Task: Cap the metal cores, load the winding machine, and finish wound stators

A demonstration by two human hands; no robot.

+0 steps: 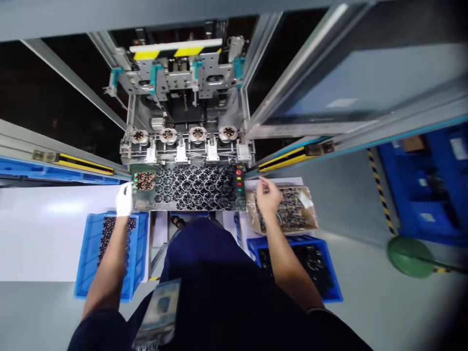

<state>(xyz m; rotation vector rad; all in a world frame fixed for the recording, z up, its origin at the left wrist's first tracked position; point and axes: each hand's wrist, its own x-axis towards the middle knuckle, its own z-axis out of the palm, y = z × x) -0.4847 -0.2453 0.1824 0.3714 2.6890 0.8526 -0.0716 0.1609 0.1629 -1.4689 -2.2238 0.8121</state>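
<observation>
the left hand (125,199), wearing a white glove (125,207), is hovering at the panel's left end, just beside the copper coils (145,181); whether it is gripping anything, i cannot tell. the right hand (268,196), well apart from it, is curling over the left side of the box (311,222); i cannot tell if it is pinching something. black rings (197,187) are covering the middle and right of the panel (144,201). four holders (197,134) are standing in a row beyond it. pale labels (458,148) are showing on blue bins (392,158) at far right, too small to read; a badge (161,307) is hanging near, its print blurring.
</observation>
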